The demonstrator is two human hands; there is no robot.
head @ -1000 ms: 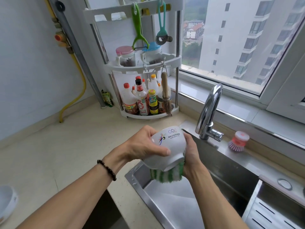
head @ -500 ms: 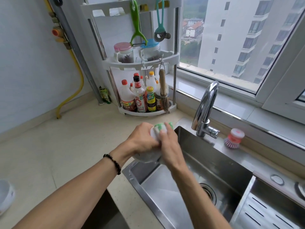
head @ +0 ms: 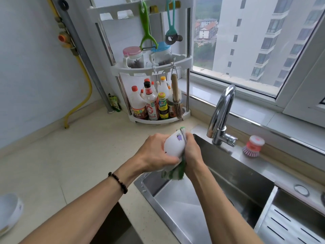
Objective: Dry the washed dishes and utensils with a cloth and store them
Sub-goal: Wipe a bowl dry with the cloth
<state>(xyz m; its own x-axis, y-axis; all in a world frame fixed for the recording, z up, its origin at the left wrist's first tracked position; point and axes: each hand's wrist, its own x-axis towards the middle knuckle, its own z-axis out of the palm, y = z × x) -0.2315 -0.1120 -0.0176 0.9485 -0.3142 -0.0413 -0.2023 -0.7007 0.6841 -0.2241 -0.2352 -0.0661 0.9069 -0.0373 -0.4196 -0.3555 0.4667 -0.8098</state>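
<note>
My L hand (head: 154,152) grips white bowl (head: 173,147), held over sink's (head: 233,171) near-left corner | my R hand (head: 192,152) clamps green/white cloth (head: 175,170) vs bowl's right side | 2nd bowl (head: 10,211) on counter (head: 70,155), far left, near edge | faucet (head: 222,113) + dish brush (head: 253,146) right, beyond sink.

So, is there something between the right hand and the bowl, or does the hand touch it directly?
Yes, the green and white cloth lies between them. The right hand presses the cloth against the white bowl, while the left hand grips the bowl bare, over the sink edge.
</note>
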